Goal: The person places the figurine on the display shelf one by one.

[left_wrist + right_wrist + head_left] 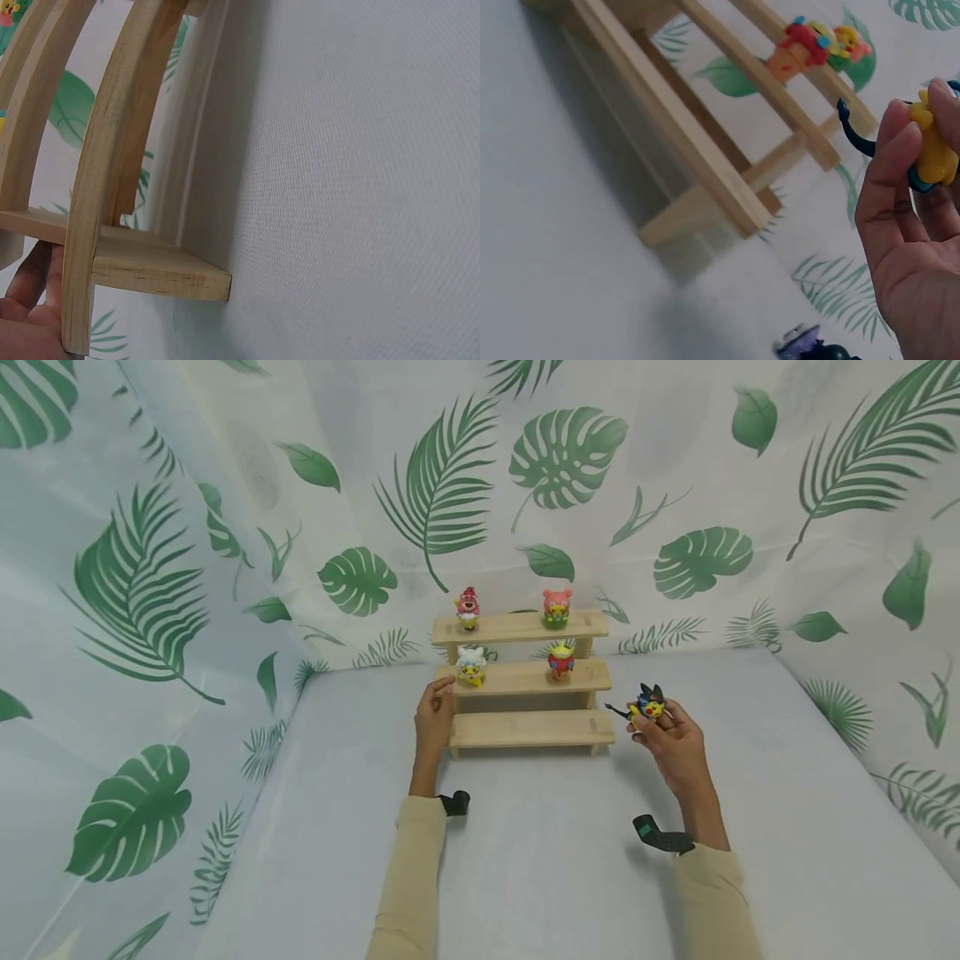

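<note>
My right hand (pixel 678 752) pinches a yellow figurine (pixel 647 708) with dark pointed ears and a thin dark tail, to the right of the stand. In the right wrist view, thumb and fingers close round its yellow body (pixel 936 146), the tail sticking out leftward. My left hand (pixel 434 718) is at the left end of a three-tier wooden stand (pixel 532 728), fingers against its side; the left wrist view shows the fingertips by the side support (pixel 37 225). A white-hooded yellow figurine (pixel 471 667) and a red-and-blue one (pixel 560 662) stand on the middle tier.
On the top tier stand a pink-and-red figurine (pixel 467 608) and a pink-hooded one (pixel 557 608). A purple-and-black object (pixel 810 343) shows partly at the right wrist view's bottom edge. Leaf-print cloth (pixel 435 485) hangs behind the white table (pixel 540 860).
</note>
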Action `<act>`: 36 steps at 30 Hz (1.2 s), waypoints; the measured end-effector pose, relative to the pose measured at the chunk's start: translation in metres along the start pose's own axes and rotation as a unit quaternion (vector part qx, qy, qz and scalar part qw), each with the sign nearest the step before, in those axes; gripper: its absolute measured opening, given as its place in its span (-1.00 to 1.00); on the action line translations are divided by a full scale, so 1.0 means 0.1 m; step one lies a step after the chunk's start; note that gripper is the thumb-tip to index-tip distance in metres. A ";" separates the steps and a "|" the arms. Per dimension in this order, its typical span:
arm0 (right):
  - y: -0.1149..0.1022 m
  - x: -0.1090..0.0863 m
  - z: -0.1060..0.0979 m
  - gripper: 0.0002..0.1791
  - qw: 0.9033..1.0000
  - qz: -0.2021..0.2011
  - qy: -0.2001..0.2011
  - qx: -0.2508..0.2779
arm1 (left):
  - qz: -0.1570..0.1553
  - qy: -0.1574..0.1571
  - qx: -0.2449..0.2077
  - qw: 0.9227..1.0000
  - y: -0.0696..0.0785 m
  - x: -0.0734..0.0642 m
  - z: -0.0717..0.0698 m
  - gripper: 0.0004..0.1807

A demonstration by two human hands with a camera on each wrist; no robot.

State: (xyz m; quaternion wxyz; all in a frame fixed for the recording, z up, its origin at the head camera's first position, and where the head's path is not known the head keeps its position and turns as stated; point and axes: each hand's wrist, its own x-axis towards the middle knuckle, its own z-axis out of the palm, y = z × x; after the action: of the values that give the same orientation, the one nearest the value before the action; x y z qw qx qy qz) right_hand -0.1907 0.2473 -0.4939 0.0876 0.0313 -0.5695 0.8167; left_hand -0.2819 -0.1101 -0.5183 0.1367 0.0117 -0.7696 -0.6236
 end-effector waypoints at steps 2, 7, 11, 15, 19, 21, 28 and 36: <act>0.05 -0.01 0.06 -0.66 1.000 0.005 -0.015 -0.020 | 0.004 0.000 0.002 1.000 0.00 0.01 0.00 -0.72; 0.16 -0.01 0.17 -0.64 0.997 0.018 -0.048 -0.051 | 0.002 0.005 0.005 1.000 -0.01 0.01 0.01 -0.72; 0.22 0.00 0.25 -0.57 0.993 0.032 -0.075 -0.087 | -0.003 0.002 0.003 1.000 -0.01 0.02 0.01 -0.72; 0.28 0.03 0.34 -0.46 0.985 0.044 -0.104 -0.127 | -0.007 0.000 0.000 1.000 0.00 0.02 0.01 -0.73; 0.35 0.07 0.47 -0.45 0.977 0.063 -0.124 -0.160 | -0.009 0.002 -0.002 1.000 0.01 0.02 0.00 -0.74; 0.39 0.08 0.53 -0.48 0.972 0.070 -0.132 -0.180 | -0.010 0.003 -0.001 1.000 0.01 0.01 0.00 -0.74; 0.53 0.16 0.79 -0.55 0.954 0.012 -0.147 -0.261 | -0.013 0.007 0.008 1.000 0.01 0.02 0.01 -0.73; 0.67 0.19 1.07 -0.56 0.907 -0.109 -0.111 -0.391 | -0.022 0.003 0.002 1.000 0.01 0.02 0.02 -0.74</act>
State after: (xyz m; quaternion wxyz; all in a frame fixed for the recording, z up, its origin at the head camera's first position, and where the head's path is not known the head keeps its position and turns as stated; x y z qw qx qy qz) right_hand -0.2269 0.1267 -0.5159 0.1176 0.1468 -0.8424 0.5050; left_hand -0.2840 -0.1083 -0.5178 0.1249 0.0309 -0.7701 -0.6249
